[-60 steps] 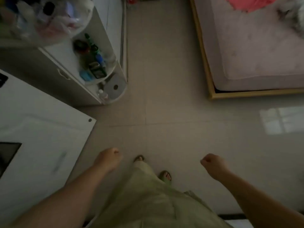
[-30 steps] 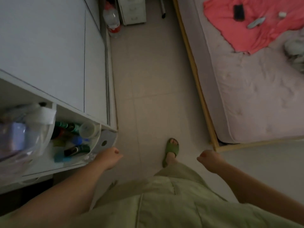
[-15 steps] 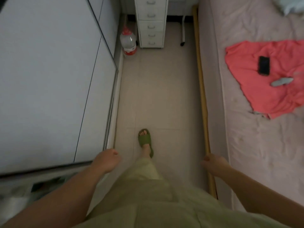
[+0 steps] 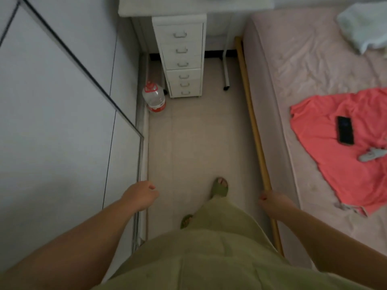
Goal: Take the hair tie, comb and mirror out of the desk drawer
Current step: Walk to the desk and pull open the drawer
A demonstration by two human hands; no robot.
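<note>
A white drawer unit (image 4: 181, 57) with several closed drawers and metal handles stands under a white desk (image 4: 194, 6) at the far end of the aisle. The hair tie, comb and mirror are not in sight. My left hand (image 4: 140, 195) hangs in a loose fist at the lower left, holding nothing. My right hand (image 4: 274, 203) is curled shut at the lower right, beside the bed's wooden edge, also holding nothing. Both hands are well short of the drawers.
A white wardrobe (image 4: 62, 122) lines the left side. A bed (image 4: 310, 65) with a wooden rail fills the right, with a coral shirt (image 4: 326, 126), a black phone (image 4: 345, 133) and a grey object on it. A water bottle (image 4: 154, 97) stands left of the drawers.
I have turned from the shelf corner into the aisle and walked forward. The drawer unit and desk have come closer. Both hands stay curled at my sides.
</note>
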